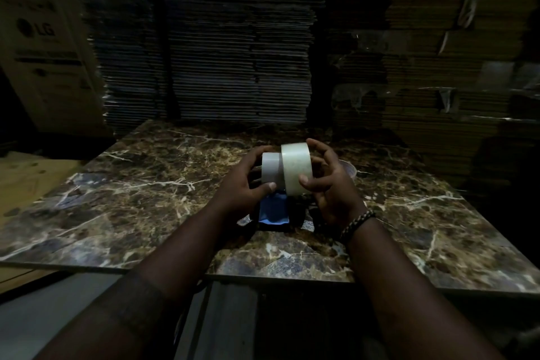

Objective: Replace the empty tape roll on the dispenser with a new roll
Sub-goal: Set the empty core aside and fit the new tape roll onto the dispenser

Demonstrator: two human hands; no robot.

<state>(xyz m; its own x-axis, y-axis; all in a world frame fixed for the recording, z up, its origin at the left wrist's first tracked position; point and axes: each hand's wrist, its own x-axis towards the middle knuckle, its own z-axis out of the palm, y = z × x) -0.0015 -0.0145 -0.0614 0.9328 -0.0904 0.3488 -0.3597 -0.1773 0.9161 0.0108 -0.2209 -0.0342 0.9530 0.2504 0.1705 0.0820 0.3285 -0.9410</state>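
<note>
Over the middle of a dark marble tabletop (146, 190) I hold two pale rolls side by side. My left hand (245, 184) grips the smaller, narrower roll (271, 168), thumb across its near edge. My right hand (330, 181) grips the larger roll of tape (296, 168), thumb on its front and fingers curled behind it. The two rolls touch. Below them the tape dispenser (274, 210), dark with a blue panel, stands on the table, partly hidden by my hands and wrists.
A clear round object (349, 168) lies on the table just beyond my right hand. Tall stacks of flattened cardboard (233, 38) stand behind the table. A printed carton (43, 47) stands at the far left above a wooden board (26, 178). The scene is dim.
</note>
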